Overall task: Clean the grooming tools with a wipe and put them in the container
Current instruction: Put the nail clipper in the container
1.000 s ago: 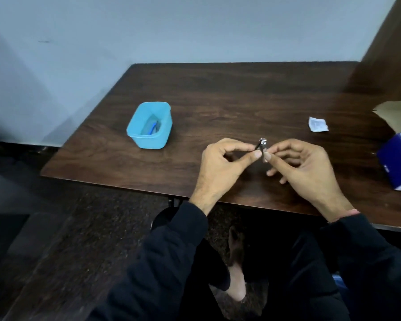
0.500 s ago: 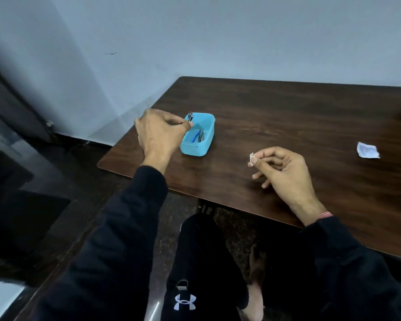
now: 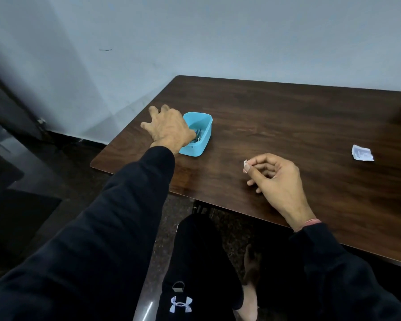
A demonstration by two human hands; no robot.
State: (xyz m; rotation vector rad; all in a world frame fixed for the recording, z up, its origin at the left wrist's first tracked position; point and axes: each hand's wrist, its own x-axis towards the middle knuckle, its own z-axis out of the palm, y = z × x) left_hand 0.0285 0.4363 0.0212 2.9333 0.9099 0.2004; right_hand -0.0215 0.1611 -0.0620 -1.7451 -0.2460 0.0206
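A small light-blue container (image 3: 200,144) stands near the left end of the dark wooden table (image 3: 287,112). Several metal and blue grooming tools (image 3: 198,136) lie inside it. My left hand (image 3: 167,128) rests over the container's left rim with its fingers splayed; the thumb side dips into the container, and I see nothing held. My right hand (image 3: 278,179) hovers over the table's near edge and pinches a small folded white wipe (image 3: 245,162) between thumb and forefinger.
A torn white wipe sachet (image 3: 362,153) lies on the table at the right. A pale wall runs behind the table. My knees in dark trousers are under the table's near edge.
My left hand carried the nail clipper away from the right hand to the blue container and lowered into it; its fingers have now spread. The right hand has kept hold of the wipe.
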